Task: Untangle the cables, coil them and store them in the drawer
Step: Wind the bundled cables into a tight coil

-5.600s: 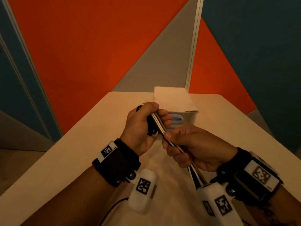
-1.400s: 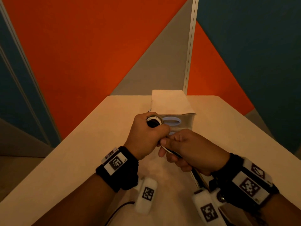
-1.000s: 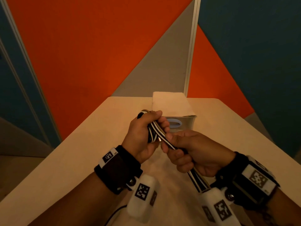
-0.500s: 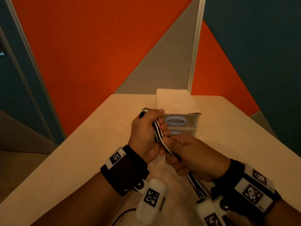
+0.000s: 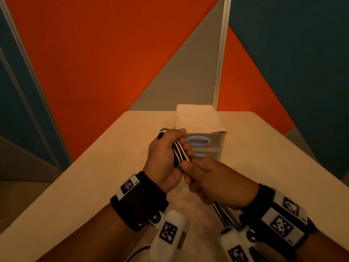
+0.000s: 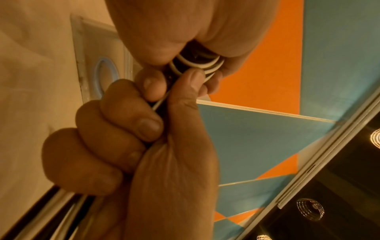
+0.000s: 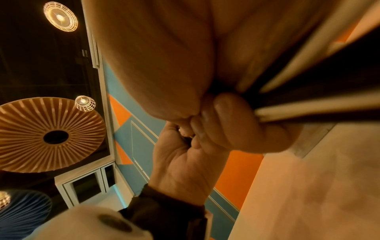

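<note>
Drawer unit (image 5: 204, 142) just beyond hands, drawers closed: nowhere to stow coil without freeing one hand.
Left hand (image 5: 165, 157) grips coiled cables (image 5: 180, 155); loosened fingers risk loops springing apart.
Right hand (image 5: 217, 182) clenches trailing strands; hard pull risks retangling.

A pale wooden table (image 5: 79, 188) is seen below, with a wall of orange panels (image 5: 105, 53), teal panels (image 5: 294, 59) and a grey wedge (image 5: 190, 76) behind it, divided by a white vertical trim strip (image 5: 221, 53). On the dark ceiling, wire-cage pendant lamps (image 7: 60, 16) are lit, and a large ribbed round shade (image 7: 46, 134) is hung beside them. White-framed glazed panels (image 7: 86, 186) are set lower down.
</note>
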Motion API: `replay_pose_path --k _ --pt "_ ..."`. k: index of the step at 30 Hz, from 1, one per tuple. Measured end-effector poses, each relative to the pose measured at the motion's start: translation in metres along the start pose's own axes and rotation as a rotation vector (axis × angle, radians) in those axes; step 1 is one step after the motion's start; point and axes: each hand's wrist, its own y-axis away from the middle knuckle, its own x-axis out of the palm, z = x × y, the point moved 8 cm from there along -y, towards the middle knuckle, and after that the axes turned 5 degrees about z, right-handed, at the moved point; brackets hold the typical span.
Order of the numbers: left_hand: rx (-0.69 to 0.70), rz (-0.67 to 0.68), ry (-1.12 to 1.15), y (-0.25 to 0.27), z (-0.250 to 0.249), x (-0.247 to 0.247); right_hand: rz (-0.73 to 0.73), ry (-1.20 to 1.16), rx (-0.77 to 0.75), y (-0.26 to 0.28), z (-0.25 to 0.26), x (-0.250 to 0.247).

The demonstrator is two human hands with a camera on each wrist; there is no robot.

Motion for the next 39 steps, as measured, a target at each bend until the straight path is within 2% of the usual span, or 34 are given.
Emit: replay_pose_path --k 4,7,9,13,15,17,20,25,30,33,35,37,39 --pt "-0.039 -0.003 0.009 0.004 0.002 0.001 0.007 -0.092 -0.002 0.001 0.000 -0.001" --pt "0.059 -0.013 -0.132 0.008 -0.008 0.003 0.033 -0.124 -0.069 0.004 0.010 -0.003" --pt "0.143 -0.006 -0.210 0.012 -0.015 0.008 0.040 -0.069 -0.125 0.004 0.016 -0.003" --pt "0.204 0.042 -0.289 0.020 -0.014 0.019 0.043 0.034 -0.215 0.004 0.022 -0.007" --pt "0.220 0.038 -0.325 0.021 -0.015 0.019 -0.008 0.131 -0.265 0.007 0.027 -0.014" --pt "0.218 0.065 -0.337 0.021 -0.013 0.022 -0.075 0.229 -0.328 0.009 0.033 -0.019" --pt "0.184 0.072 -0.365 0.025 -0.009 0.025 -0.156 0.255 -0.358 0.011 0.036 -0.020" --pt "0.152 0.125 -0.381 0.028 -0.004 0.030 -0.168 0.230 -0.374 0.010 0.037 -0.023" --pt "0.118 0.154 -0.372 0.025 -0.004 0.030 -0.180 0.321 -0.358 0.011 0.039 -0.023" --pt "0.098 0.221 -0.427 0.021 -0.009 0.034 -0.164 0.338 -0.330 0.012 0.040 -0.026" --pt "0.135 0.280 -0.565 0.017 -0.021 0.036 -0.143 0.313 -0.303 0.013 0.040 -0.029" --pt "0.257 0.376 -0.845 0.015 -0.039 0.038 -0.093 0.306 -0.261 0.014 0.038 -0.030" --pt "0.329 0.533 -1.169 0.018 -0.045 0.041 -0.023 0.333 -0.198 0.014 0.033 -0.028"
